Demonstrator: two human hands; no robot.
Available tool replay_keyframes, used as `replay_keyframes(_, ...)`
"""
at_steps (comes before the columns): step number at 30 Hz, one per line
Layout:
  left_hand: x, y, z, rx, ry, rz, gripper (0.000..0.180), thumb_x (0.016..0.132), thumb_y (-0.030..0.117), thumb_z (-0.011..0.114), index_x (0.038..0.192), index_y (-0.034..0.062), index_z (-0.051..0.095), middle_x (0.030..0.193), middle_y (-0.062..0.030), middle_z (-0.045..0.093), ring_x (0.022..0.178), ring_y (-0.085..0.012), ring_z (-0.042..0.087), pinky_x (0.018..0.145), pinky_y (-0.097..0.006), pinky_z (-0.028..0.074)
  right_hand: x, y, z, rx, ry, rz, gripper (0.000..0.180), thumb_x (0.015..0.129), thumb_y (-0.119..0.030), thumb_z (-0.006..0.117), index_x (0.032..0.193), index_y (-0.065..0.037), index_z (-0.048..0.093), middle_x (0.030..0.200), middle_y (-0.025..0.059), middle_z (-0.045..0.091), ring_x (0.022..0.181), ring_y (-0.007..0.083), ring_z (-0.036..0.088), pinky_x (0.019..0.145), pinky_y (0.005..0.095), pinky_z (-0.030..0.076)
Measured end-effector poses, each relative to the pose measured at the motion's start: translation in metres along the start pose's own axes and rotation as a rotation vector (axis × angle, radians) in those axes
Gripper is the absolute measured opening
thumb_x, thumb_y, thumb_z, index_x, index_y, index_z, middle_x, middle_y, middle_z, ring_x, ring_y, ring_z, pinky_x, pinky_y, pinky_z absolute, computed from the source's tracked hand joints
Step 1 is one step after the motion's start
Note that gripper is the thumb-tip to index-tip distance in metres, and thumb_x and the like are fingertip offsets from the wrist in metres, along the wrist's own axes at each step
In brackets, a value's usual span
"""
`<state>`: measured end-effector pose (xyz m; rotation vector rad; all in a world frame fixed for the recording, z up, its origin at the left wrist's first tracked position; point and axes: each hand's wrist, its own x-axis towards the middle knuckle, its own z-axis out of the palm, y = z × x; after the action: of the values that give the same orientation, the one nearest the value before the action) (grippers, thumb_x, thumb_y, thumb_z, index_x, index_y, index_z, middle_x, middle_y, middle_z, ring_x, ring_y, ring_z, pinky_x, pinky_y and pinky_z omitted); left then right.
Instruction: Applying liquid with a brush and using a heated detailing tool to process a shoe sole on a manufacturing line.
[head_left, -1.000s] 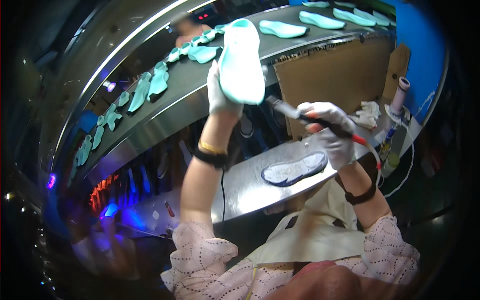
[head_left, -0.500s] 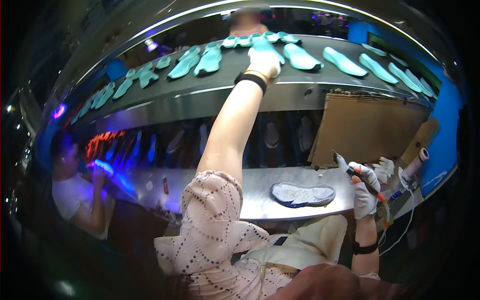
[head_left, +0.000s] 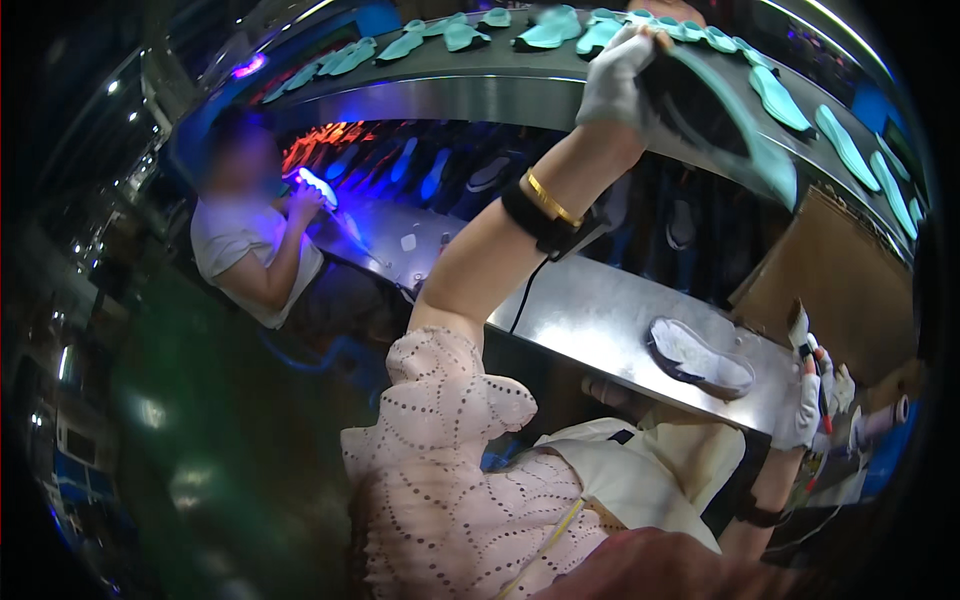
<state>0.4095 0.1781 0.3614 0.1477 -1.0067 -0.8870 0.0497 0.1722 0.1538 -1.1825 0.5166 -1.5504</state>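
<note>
From my end I read this as a shoe factory floor: mint-green soles (head_left: 780,98) line a dark, belt-like surface (head_left: 500,60) across the top, a metal workbench (head_left: 575,310) runs below, and at upper left I see a co-worker (head_left: 250,262) in blue-violet light.

The table (head_left: 575,315) is bare metal, smooth and glossy with bright glare. The belt (head_left: 500,64) looks matt, its metal rail (head_left: 430,105) duller than the table. Mint soles (head_left: 848,148) have a smooth, rubbery look; the raised sole (head_left: 725,115) is too blurred to judge its dark underside fairly. The cardboard (head_left: 825,285) is matt, the gloves (head_left: 612,85) matt cloth, the bracelet (head_left: 548,198) shiny metal, the sleeve (head_left: 445,415) soft dotted cloth.
</note>
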Motion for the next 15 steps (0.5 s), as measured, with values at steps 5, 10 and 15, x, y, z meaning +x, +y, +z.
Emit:
replay_keyframes(5,-0.073,-0.079,-0.049,-0.445,-0.254,-0.628,0.044,0.096,0.030,0.029,0.057,0.0115,0.032,0.059,-0.0024,0.029,0.053,-0.0154,0.030,0.050,-0.029,0.030,-0.020,-0.005,0.031,-0.310,0.014,0.030,0.023,0.086,-0.009,0.057,0.108,-0.004,0.053,0.096,0.0028,0.059,0.088,0.0118,0.056,0.082,0.0261,0.043)
replay_keyframes(10,-0.209,-0.145,-0.062,-0.521,0.245,-1.027,0.048,0.090,0.051,0.033,0.088,0.0105,0.060,0.099,-0.0108,0.057,0.093,-0.0266,0.054,0.078,-0.042,0.047,-0.046,-0.019,0.048,-0.143,-0.067,0.376,0.027,0.080,-0.005,0.063,0.105,-0.004,0.052,0.096,0.0051,0.060,0.087,0.0131,0.057,0.079,0.0260,0.045)
replay_keyframes(15,-0.234,-0.142,-0.034,-0.777,0.114,-1.222,0.078,0.079,0.067,0.040,0.134,0.0113,0.036,0.120,-0.0144,0.053,0.110,-0.0344,0.051,0.093,-0.051,0.042,-0.053,0.004,0.033,-0.282,-0.049,0.385,0.021,0.076,-0.006,0.066,0.095,-0.005,0.059,0.093,0.0014,0.057,0.087,0.0109,0.055,0.074,0.0244,0.045)
